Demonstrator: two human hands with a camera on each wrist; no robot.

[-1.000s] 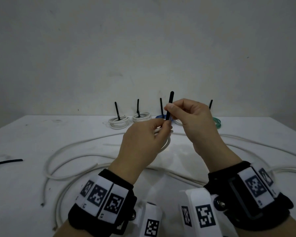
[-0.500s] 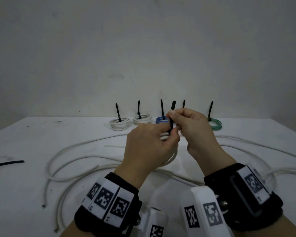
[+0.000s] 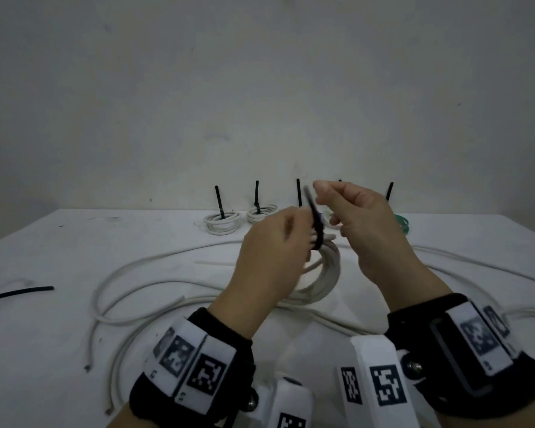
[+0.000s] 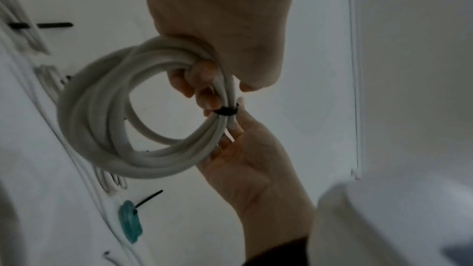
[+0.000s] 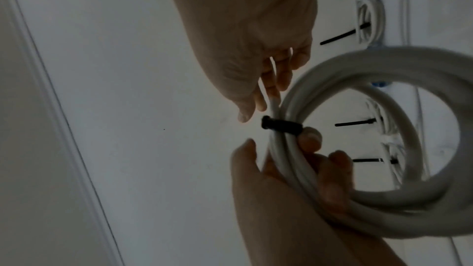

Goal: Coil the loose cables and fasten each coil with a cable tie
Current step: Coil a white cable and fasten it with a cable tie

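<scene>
Nearest the white table's (image 3: 59, 350) front edge, long white cables (image 3: 130, 307) lie loose, uncoiled. Above them the left hand (image 3: 269, 267) curls its fingers around a white coil (image 4: 107, 120), and a black cable tie (image 3: 314, 223) already cinches it. The right hand (image 3: 362, 230), beside the tie, has fingers loosely apart, pinching nothing visible. Beyond, near the wall, tied coils stand in a row: two white (image 3: 223, 222), one green (image 3: 402, 222). This coil looks nearly fastened.
</scene>
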